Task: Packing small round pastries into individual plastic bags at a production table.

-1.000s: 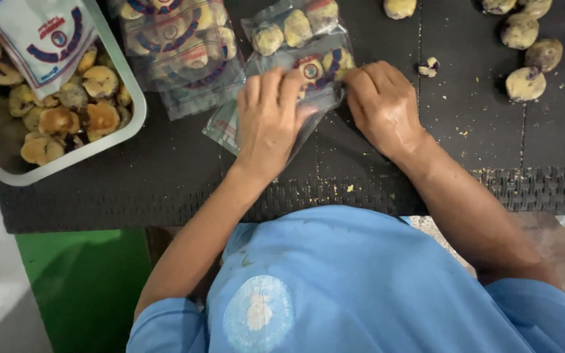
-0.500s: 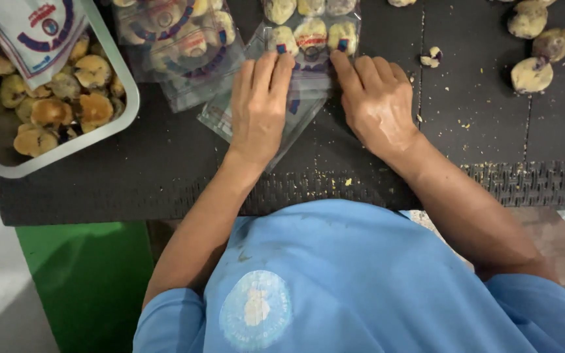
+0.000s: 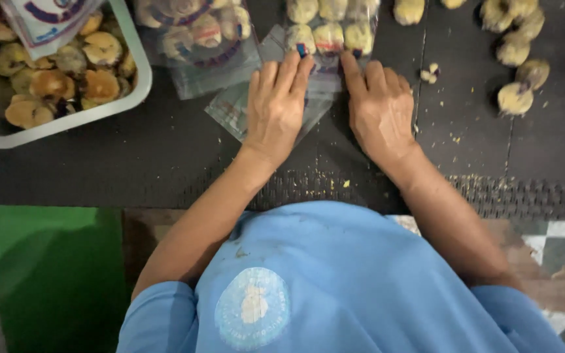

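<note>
My left hand (image 3: 277,104) lies flat, palm down, on the open end of a clear plastic bag (image 3: 325,39) filled with round yellow pastries. My right hand (image 3: 379,104) presses flat beside it on the same bag's right side. The fingers of both hands point away from me toward the pastries, which sit in rows at the bag's far end. An empty clear bag (image 3: 233,111) lies partly under my left hand on the black mat (image 3: 165,150).
A white tray (image 3: 135,85) of browned pastries stands at the left, with a printed bag (image 3: 47,19) resting on it. Another filled clear bag (image 3: 197,39) lies beside the tray. Loose pastries (image 3: 518,72) and crumbs lie at the right. The mat's ribbed front edge (image 3: 524,196) runs near my body.
Both hands have slid forward over the bag and flattened out on it, pushing the pastries toward its far end.
</note>
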